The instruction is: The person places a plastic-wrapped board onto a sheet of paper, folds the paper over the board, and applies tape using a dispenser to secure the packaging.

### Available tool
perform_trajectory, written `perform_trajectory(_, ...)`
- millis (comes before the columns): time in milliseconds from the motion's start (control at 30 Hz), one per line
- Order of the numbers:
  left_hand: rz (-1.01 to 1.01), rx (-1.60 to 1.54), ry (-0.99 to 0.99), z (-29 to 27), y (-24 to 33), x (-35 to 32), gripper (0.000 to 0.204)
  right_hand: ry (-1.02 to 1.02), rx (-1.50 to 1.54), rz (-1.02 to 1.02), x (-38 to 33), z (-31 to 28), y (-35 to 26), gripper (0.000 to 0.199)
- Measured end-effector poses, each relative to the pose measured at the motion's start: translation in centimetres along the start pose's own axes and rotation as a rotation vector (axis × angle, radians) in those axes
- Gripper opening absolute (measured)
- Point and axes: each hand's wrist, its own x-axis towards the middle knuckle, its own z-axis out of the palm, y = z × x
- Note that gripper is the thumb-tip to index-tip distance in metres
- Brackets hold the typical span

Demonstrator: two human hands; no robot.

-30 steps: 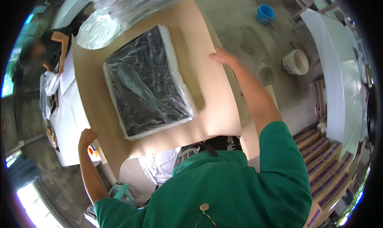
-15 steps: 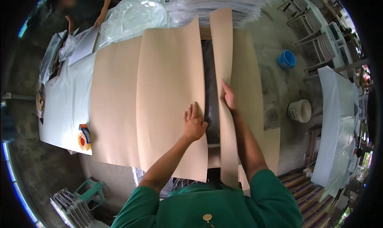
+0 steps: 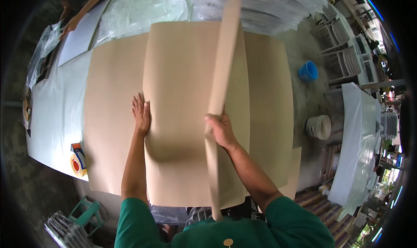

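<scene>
Centre frame: the right hand [image 3: 220,128] pinches a raised paper flap [image 3: 225,57]; the left hand [image 3: 141,115], fingers slightly spread, apparently steadies the fold [image 3: 150,70].

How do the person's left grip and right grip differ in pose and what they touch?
The left grip is open, fingers extended; the right grip is closed.
The left grip rests at the left edge of the folded brown paper, while the right grip holds a raised, narrow-looking brown flap.
Both are bare, with green sleeves farther up the arms.
</scene>
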Motion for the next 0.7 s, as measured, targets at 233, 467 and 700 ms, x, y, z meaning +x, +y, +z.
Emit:
perform_trajectory(233,0.337,0.655,-0.064,4.5,7.3,-0.6,0.051,-0.35,-0.483,-0.22,2.2,4.3,-2.8,0.052)
perform_trajectory(467,0.336,0.657,-0.112,7.6,11.1,-0.9,0.049,-0.302,-0.564,-0.113,2.9,3.2,4.2,0.057)
perform_trajectory(700,0.337,0.559,-0.149,6.7,10.6,-0.9,0.041,-0.453,-0.709,-0.078,3.8,2.5,6.5,0.047)
